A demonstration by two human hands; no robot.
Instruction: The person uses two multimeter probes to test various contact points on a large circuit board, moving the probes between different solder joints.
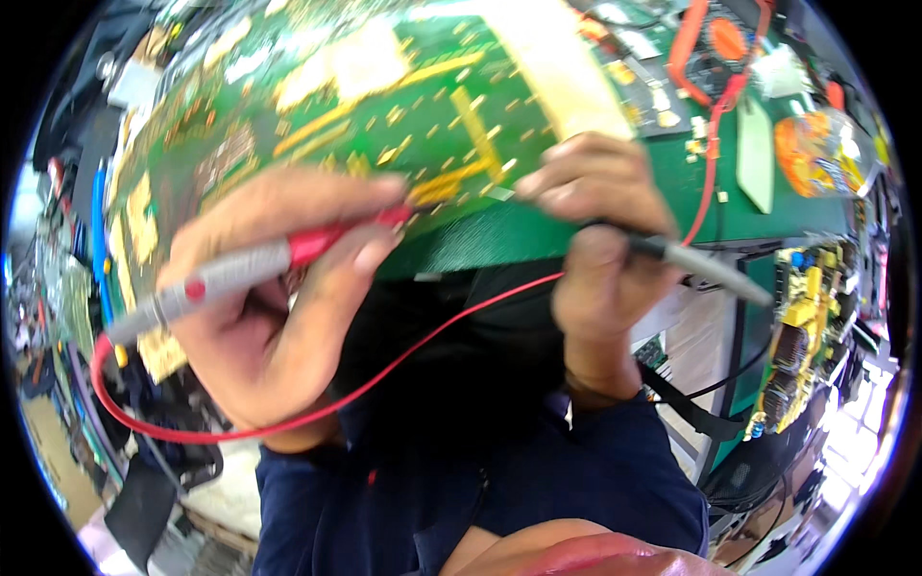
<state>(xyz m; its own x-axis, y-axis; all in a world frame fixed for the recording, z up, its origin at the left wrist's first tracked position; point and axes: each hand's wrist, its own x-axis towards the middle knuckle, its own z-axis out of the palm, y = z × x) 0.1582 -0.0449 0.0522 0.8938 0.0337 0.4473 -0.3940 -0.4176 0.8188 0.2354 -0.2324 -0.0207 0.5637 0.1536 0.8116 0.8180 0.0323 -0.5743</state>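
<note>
"Across the bench (471,252), what's being held?"

"The left hand (307,336) pinches the red probe (315,245), tip over the board's (379,130) near edge — contact I can't tell. The right hand (617,197) closes round the grey probe (718,273); a small pale thing (499,193), blurred, shows by its fingertips."

"And the board?"

"On the bench, beyond both hands — the red lead (432,348) runs to the meter (727,38)."

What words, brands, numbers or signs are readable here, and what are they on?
No text is readable.
Green circuit board: any markings are blurred.
Red-and-grey probe in left hand: round red mark, no legible writing.
Grey-and-black probe in right hand: nothing legible.
Meter with orange dial: markings too small and blurred.
</note>
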